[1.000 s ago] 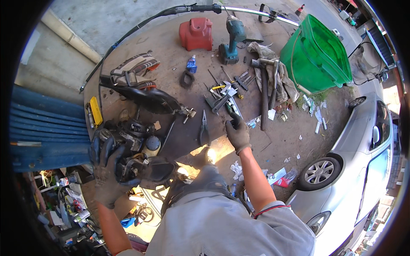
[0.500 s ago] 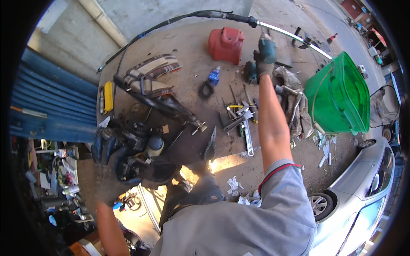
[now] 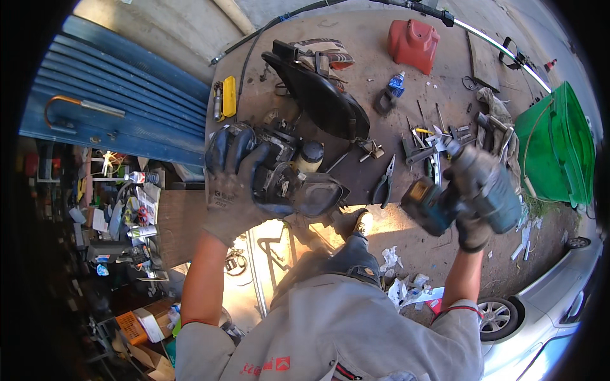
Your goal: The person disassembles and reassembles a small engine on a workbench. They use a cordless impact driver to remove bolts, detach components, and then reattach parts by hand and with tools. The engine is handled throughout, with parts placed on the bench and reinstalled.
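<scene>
My right hand [image 3: 473, 232], in a dark glove, is wrapped round the grip of a teal and black cordless impact driver [image 3: 486, 184]. Its nose points up and left, above the right part of the table, and its outline is smeared by motion. At the table's near left corner my gloved left hand [image 3: 235, 187] grips a dark small engine [image 3: 279, 181], fingers spread over its top; the fingertips are partly hidden among its parts. Between the hands lie pliers [image 3: 384, 181]. Behind the engine a long black curved part [image 3: 324, 95] stands tilted over the table.
Several tools [image 3: 432, 143] lie near the driver, beside a rag [image 3: 499, 114]. Farther back are a red plastic cover [image 3: 413, 44] and a blue-capped bottle [image 3: 396, 84]. A yellow case [image 3: 227, 95] sits at the left edge. A green bin [image 3: 556, 143] and a silver car [image 3: 553, 298] stand right.
My right hand has brought the impact driver from the far side of the table back toward me. My left hand stays at the engine, and the view has shifted left.
</scene>
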Demonstrator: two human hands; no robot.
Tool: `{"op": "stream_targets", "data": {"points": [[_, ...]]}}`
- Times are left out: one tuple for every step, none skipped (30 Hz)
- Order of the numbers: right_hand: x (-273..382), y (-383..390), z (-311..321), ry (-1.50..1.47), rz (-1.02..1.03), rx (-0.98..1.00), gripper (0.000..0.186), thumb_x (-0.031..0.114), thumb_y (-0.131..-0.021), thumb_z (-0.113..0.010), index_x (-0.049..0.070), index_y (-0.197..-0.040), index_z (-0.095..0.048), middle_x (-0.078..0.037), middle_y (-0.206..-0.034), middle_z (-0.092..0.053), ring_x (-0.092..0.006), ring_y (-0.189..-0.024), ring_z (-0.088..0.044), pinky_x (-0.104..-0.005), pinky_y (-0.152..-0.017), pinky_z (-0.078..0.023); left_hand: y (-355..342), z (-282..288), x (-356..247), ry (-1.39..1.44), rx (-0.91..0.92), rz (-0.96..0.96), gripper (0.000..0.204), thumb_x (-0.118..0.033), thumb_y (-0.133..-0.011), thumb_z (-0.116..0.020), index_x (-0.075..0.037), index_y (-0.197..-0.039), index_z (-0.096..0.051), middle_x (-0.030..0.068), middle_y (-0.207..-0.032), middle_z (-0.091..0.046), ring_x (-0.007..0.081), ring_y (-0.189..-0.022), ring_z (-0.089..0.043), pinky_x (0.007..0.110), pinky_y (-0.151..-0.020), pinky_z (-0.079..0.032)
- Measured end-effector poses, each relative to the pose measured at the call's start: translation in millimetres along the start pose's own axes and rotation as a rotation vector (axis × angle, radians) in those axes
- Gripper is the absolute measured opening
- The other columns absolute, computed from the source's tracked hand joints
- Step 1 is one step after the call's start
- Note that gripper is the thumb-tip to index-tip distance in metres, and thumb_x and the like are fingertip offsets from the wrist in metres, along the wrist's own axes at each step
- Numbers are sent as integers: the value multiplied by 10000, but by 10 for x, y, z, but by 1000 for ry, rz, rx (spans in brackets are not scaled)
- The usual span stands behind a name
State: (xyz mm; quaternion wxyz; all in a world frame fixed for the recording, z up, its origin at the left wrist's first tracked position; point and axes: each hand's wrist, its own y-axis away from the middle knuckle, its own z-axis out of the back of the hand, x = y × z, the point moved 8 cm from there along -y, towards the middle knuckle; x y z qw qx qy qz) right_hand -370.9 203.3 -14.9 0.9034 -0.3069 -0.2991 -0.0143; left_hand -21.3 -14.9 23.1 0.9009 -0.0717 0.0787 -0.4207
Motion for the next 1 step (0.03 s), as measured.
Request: {"op": "stream_targets", "data": {"points": [[37,50,17,10,-5,-5,545,304,-913,-758,120,-1403,-606,-116,-1249,-701,-195,-1022,-689,-396,-999,-527,-10,-26,-18,-19,36,-5,1134,-686,-545,-880,-201,-1486,-471,177,-1597,-299,444,-1523,-170,638,-1210,-185]]}}
